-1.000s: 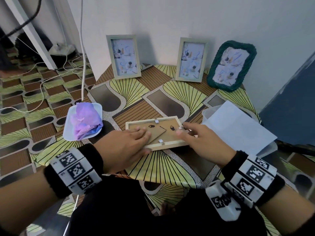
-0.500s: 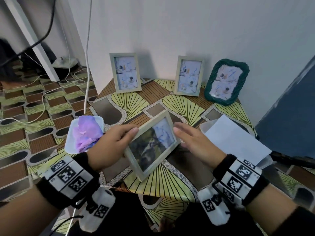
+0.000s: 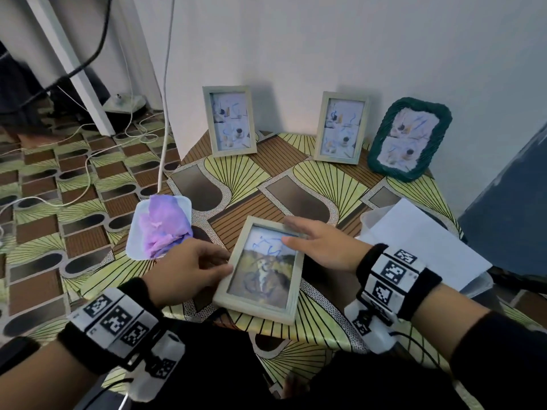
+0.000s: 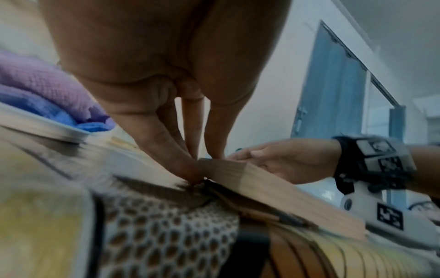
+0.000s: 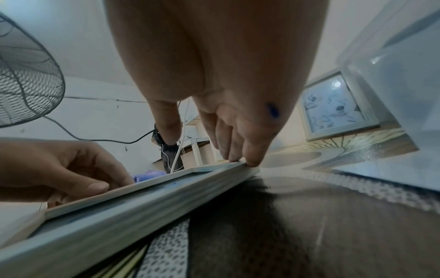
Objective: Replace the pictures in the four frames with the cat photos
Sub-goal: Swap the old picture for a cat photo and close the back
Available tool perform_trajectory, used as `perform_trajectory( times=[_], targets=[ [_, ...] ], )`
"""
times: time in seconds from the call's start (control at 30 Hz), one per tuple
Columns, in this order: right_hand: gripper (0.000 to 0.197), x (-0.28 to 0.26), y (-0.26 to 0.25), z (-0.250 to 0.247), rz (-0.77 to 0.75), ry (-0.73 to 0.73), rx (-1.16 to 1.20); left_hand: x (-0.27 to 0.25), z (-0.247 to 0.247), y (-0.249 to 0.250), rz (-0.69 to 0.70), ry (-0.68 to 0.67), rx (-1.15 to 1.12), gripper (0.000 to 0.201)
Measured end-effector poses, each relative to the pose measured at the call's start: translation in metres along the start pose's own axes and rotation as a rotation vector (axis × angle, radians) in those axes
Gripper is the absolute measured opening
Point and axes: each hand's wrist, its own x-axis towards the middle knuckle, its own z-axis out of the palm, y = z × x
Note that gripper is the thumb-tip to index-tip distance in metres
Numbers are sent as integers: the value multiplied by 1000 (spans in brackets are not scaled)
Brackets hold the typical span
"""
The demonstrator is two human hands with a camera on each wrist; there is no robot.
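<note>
The step in hand looks like checking and setting up the first refilled frame point(image 3: 260, 269), which now shows a cat photo point(image 3: 262, 275) behind its glass, with what look like blue scribbles across the top. To do it well, keep the glass face up and level, support the frame by its edges rather than its face, fold out the stand at the back, and stand it at 12 o'clock beside the others — without knocking them.

The frame lies face up low over the near part of the tabletop point(image 3: 296, 173), tilted a little, between the two hands. The left hand point(image 3: 189, 269) is at the frame's 9 o'clock, its thumb and fingertips point(image 4: 190, 169) pinching the left rail. The right hand point(image 3: 322, 247) is at about 2 o'clock, fingers straight and loose, fingertips point(image 5: 250, 159) resting on the far right corner and gripping nothing.

Three frames at 12 to 1 o'clock, against the wall, keep their old pictures: the left wooden frame point(image 3: 229, 121), the middle wooden frame point(image 3: 340, 127) and the green woven frame point(image 3: 410, 139). A sheet of white paper point(image 3: 423, 244) lies at 3 o'clock over a clear container; a purple cloth point(image 3: 164, 229) on a white tray sits at 10 o'clock.
</note>
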Motion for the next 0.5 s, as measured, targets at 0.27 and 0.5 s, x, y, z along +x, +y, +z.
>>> perform_trajectory(
  times=[0.27, 0.5],
  targets=[
    [63, -31, -1, 9, -83, -8, -276, -4, 9, 6, 81, 80, 163, 38],
    [78, -65, 13, 14, -53, 30, -300, 1, 19, 9, 90, 31, 175, 38]
  ],
)
